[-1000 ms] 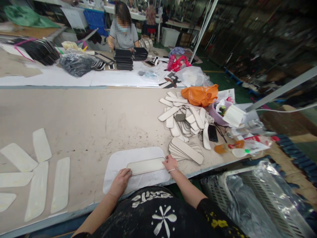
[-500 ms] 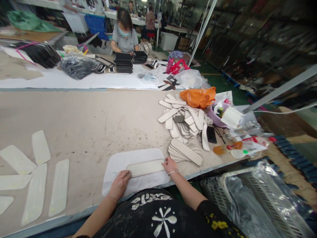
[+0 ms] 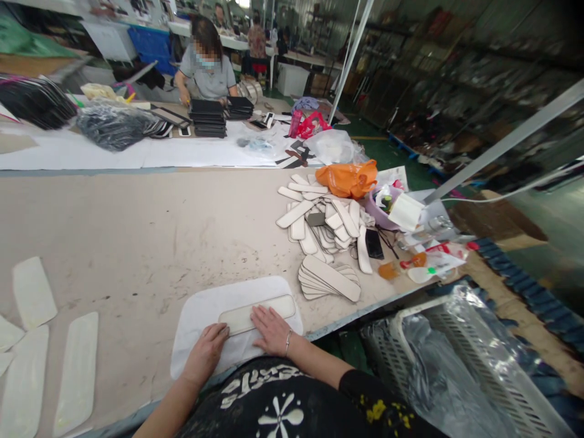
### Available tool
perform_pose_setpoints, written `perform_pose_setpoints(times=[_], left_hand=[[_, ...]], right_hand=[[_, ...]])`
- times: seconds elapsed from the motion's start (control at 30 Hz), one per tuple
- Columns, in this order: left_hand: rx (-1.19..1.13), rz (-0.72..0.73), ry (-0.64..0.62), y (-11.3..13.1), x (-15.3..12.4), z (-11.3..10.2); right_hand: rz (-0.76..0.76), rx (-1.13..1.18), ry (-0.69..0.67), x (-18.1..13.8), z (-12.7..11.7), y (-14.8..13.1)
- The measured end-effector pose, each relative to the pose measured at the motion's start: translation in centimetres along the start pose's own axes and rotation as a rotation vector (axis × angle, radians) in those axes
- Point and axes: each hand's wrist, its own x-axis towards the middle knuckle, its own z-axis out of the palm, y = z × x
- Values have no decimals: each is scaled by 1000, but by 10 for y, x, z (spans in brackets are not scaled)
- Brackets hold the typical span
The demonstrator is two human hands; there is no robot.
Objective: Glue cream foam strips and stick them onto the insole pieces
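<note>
A long cream panel (image 3: 238,317) with rounded corners and a dark edge lies on a white sheet (image 3: 189,316) in front of me. My right hand (image 3: 272,330) rests flat across the middle of the panel, fingers stretched out. At the panel's left end is my left hand (image 3: 206,351), its fingers bent and closed on the end; the thumb is mostly hidden. Just right of the sheet, a fanned stack of similar panels (image 3: 331,277) lies on the table.
A loose heap of pale strips (image 3: 296,213) lies beyond the stack, beside an orange bag (image 3: 347,178) and a black phone (image 3: 374,244). Several pale yellowish panels (image 3: 77,371) lie at left. A plastic crate (image 3: 483,359) stands below the table's right edge. A co-worker (image 3: 207,67) sits opposite.
My right hand has left the panel's right end and moved left, now flat on its middle. The left hand stays at the left end. The view has shifted right.
</note>
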Motion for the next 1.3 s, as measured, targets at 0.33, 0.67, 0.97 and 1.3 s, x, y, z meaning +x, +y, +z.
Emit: perform_pose_setpoints(times=[0.33, 0.67, 0.97, 1.3], left_hand=[[-21, -60, 17, 8, -1, -6], [-108, 38, -268, 66, 23, -21], [89, -48, -368, 54, 41, 22], [260, -78, -192, 11, 0, 3]], right_hand=[[300, -142, -37, -39, 0, 39], [295, -217, -74, -35, 10, 43], [283, -275, -112, -35, 11, 45], [333, -203, -147, -30, -4, 35]])
